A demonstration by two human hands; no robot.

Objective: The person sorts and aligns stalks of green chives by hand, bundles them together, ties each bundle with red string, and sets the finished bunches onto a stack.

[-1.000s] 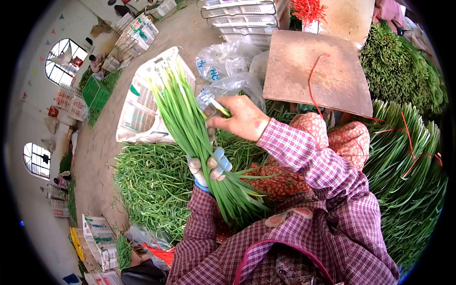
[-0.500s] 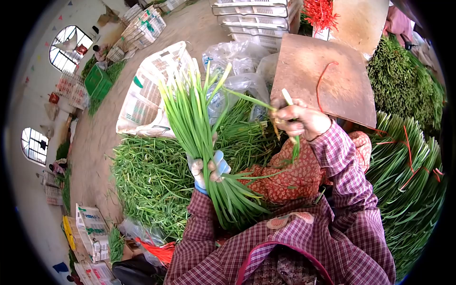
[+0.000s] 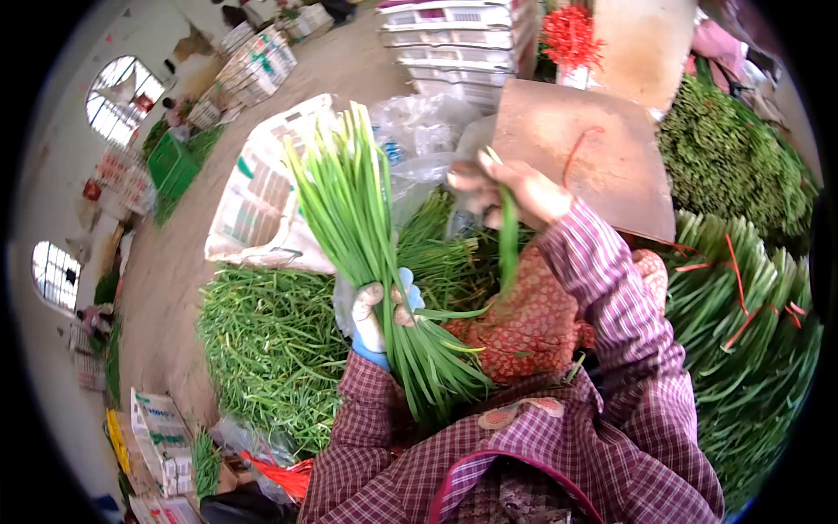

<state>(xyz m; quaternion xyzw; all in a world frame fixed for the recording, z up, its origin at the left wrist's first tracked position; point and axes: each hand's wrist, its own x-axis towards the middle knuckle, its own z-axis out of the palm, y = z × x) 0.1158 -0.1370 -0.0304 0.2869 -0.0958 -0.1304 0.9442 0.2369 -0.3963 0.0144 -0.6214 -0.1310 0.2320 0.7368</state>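
My left hand (image 3: 382, 313), in a pale glove with blue on it, is closed round a thick bunch of garlic chives (image 3: 349, 201). Their pale stem ends point up and away, and the leaves fan down towards my lap. To the right, my bare right hand (image 3: 515, 188) is raised near the board with its fingers closed on a loose chive stalk (image 3: 509, 240). Its pale end shows above the fingers and a green leaf hangs below. Motion smears the fingertips. Beneath both hands lies a heap of loose chive leaves (image 3: 271, 341).
A white plastic crate (image 3: 236, 218) lies tilted behind the heap, beside clear plastic bags (image 3: 419, 122). A brown board (image 3: 611, 166) with a red tie is at right. Tied chives (image 3: 742, 349) stand along my right side. Stacked white crates (image 3: 458, 44) stand behind.
My right hand has moved slightly left and up, and the yellowish strands that hung from its fingers no longer show. The left hand still grips the bunch, now more upright; the view has shifted slightly.
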